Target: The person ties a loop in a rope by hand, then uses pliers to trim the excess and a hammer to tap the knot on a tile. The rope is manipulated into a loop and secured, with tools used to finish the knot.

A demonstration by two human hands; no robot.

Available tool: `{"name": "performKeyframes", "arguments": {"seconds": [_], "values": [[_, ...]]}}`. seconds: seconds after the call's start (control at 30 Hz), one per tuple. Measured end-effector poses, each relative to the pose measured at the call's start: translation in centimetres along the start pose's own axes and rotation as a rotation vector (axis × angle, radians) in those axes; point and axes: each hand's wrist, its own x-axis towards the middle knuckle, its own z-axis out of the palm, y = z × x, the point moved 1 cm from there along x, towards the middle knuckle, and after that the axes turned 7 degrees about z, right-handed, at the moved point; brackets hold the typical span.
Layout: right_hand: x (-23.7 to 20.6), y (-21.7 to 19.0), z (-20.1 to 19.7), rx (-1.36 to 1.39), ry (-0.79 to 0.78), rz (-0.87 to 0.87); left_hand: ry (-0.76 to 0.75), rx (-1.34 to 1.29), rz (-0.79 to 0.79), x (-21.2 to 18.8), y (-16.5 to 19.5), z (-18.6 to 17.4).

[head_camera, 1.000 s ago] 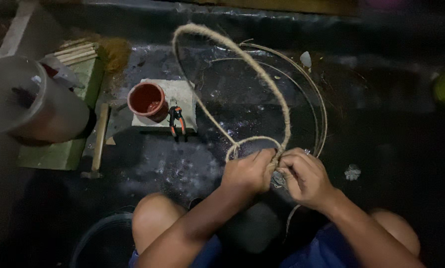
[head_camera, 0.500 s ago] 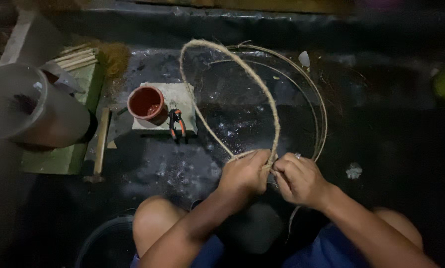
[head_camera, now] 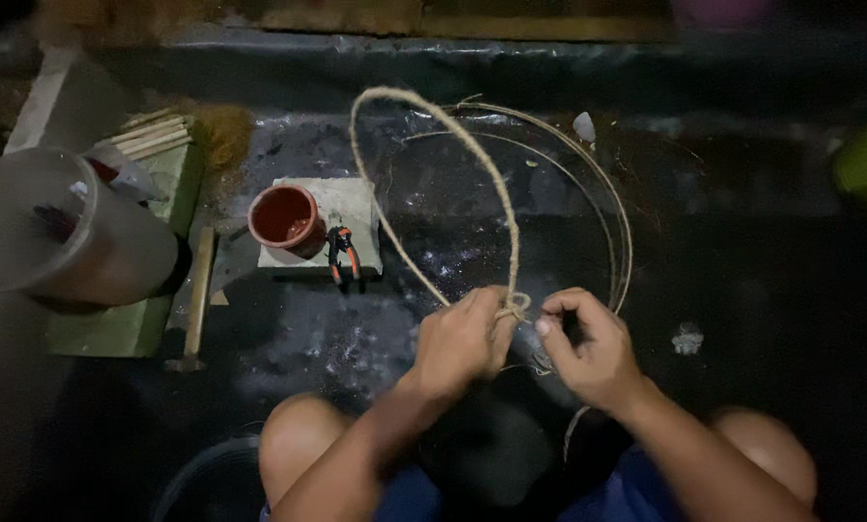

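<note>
- I am looking down at a dark, wet-looking floor, with my knees at the bottom edge and both hands working in front of them.
- A pale plastic bucket is standing at the far left on a green board, with a wooden stick lying beside it.
- A thin cane hoop is lying on the floor, well past my hands.
- A twine loop is arching up from my hands and over the hoop's left part.
- My left hand is closing its grip around the twine where the loop's two ends are meeting in a small knot.
- My right hand is pinching narrowly, fingertips together, just beside that knot; I cannot tell what strand it is holding.
- I judge the tying step is in hand; the next move is calling for a steady pull without the loop slipping.
- A red cup and orange-handled pliers are sitting on a pale slab, untouched.
</note>
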Motion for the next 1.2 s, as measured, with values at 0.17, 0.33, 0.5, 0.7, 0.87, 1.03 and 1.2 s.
{"name": "performKeyframes", "arguments": {"seconds": [0.17, 0.33, 0.5, 0.7, 0.87, 1.03, 1.2], "values": [[-0.1, -1.9, 1.3, -0.117, 0.019, -0.053, -0.02, 0.031, 0.001, -0.5, -0.5, 1.2], [-0.1, -2.4, 1.6, -0.162, 0.103, -0.159, -0.061, 0.044, -0.051, -0.9, -0.7, 2.0], [0.0, -1.8, 1.3, -0.104, 0.089, -0.09, -0.142, 0.038, -0.16, -0.7, -0.4, 2.1], [0.4, -1.3, 0.4, -0.036, 0.009, 0.004, -0.108, -0.131, -0.07, -0.3, 0.3, 0.7], [0.9, -1.1, 0.0, -0.126, -0.049, -0.168, -0.121, -0.353, -0.247, 0.1, 0.8, 0.0], [0.9, -0.5, 0.5, -0.262, 0.014, -0.517, -0.12, -0.491, -0.313, 0.7, 0.9, -0.9], [-0.3, 1.3, 1.8, -0.234, 0.023, -0.371, -0.084, -0.142, -0.218, 0.5, 1.2, -1.2]]}}
